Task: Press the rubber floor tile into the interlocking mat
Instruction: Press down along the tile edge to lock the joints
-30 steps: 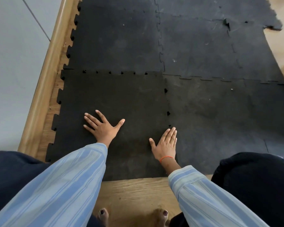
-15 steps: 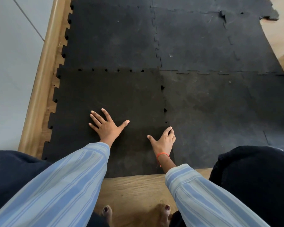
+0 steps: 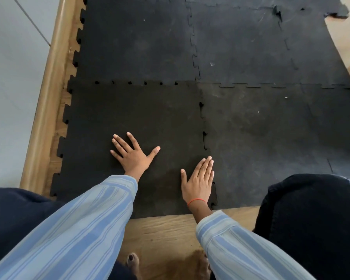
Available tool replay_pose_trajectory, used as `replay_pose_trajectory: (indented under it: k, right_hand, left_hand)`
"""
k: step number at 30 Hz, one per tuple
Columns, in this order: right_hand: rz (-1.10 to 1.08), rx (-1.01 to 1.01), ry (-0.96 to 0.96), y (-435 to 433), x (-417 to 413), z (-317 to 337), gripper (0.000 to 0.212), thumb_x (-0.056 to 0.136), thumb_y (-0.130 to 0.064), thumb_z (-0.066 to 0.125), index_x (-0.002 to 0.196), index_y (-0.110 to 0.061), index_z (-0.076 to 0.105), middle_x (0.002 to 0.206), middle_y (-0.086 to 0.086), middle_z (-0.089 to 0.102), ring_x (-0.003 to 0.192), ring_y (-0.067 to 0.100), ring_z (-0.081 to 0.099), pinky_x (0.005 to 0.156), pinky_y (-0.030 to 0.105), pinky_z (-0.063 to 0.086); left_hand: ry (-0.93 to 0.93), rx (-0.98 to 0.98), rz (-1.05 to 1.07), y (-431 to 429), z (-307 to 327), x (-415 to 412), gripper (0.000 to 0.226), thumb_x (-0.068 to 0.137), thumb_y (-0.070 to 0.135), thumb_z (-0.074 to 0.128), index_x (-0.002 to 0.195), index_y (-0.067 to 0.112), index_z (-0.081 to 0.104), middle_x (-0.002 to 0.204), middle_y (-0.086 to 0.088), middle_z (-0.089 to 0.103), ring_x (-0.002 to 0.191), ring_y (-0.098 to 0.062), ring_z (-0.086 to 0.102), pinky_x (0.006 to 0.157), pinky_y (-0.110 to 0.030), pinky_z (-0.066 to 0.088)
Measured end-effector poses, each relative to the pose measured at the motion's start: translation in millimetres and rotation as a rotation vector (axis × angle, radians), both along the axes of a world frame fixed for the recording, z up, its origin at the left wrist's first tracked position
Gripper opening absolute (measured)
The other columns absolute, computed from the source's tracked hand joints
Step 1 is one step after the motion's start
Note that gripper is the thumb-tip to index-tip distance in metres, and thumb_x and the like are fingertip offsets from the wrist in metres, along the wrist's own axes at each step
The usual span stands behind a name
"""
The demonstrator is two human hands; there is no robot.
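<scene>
A black rubber floor tile (image 3: 141, 114) with jigsaw edges lies at the near left of the interlocking mat (image 3: 261, 122). Small gaps show along its far seam and its right seam. My left hand (image 3: 132, 154) rests flat on the tile's middle, fingers spread. My right hand (image 3: 199, 178) lies flat with fingers together on the tile's right edge, over the seam with the neighbouring grey tile. Neither hand holds anything.
A wooden skirting board (image 3: 49, 93) and grey wall (image 3: 10, 77) run along the left. Bare wood floor (image 3: 166, 235) lies in front of the tile, with my toes (image 3: 132, 261) there. My dark-clothed knees (image 3: 315, 223) flank the arms. A torn mat corner (image 3: 339, 14) sits far right.
My right hand went from arched fingers half a second ago to flat on the right seam, slightly nearer me. My left hand stayed spread on the tile.
</scene>
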State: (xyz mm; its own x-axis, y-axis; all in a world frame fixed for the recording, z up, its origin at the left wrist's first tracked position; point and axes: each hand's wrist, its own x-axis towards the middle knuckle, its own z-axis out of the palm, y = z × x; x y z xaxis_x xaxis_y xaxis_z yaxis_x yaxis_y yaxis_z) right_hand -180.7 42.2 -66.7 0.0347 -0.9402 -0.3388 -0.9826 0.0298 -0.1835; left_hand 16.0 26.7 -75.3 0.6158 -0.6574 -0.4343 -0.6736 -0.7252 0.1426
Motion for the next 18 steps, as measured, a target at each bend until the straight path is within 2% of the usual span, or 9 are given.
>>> replay_pose_trajectory:
  k: [8,13,18]
  right_hand:
    - [0.036,0.074,0.030,-6.6,-3.2,-1.1,0.085,0.095,-0.060,0.018,0.145,-0.002,-0.018,0.158,0.016,-0.021,0.146,0.027,-0.020,0.122,0.039,-0.002]
    - [0.069,0.060,0.029,-6.3,-12.5,1.7,0.092,0.090,-0.067,0.021,0.147,-0.005,-0.015,0.159,0.013,-0.018,0.147,0.026,-0.015,0.119,0.038,-0.004]
    - [0.020,-0.015,0.025,33.6,-27.7,2.4,0.093,0.089,-0.069,0.023,0.149,-0.004,-0.007,0.160,0.014,-0.008,0.148,0.026,-0.011,0.120,0.040,-0.004]
  left_hand:
    - [0.002,0.017,0.022,-5.0,-1.3,-2.0,0.122,0.070,0.090,0.027,0.152,0.008,-0.012,0.154,-0.031,-0.018,0.143,-0.042,-0.019,0.113,-0.060,-0.003]
    - [0.011,0.016,0.000,-4.3,4.0,-4.0,0.121,0.071,0.089,0.028,0.152,0.008,-0.011,0.154,-0.031,-0.018,0.143,-0.043,-0.018,0.113,-0.060,-0.002]
    - [0.027,0.022,-0.078,-1.5,9.4,-13.6,0.122,0.071,0.089,0.032,0.152,0.009,-0.013,0.154,-0.031,-0.019,0.143,-0.042,-0.019,0.114,-0.059,-0.003]
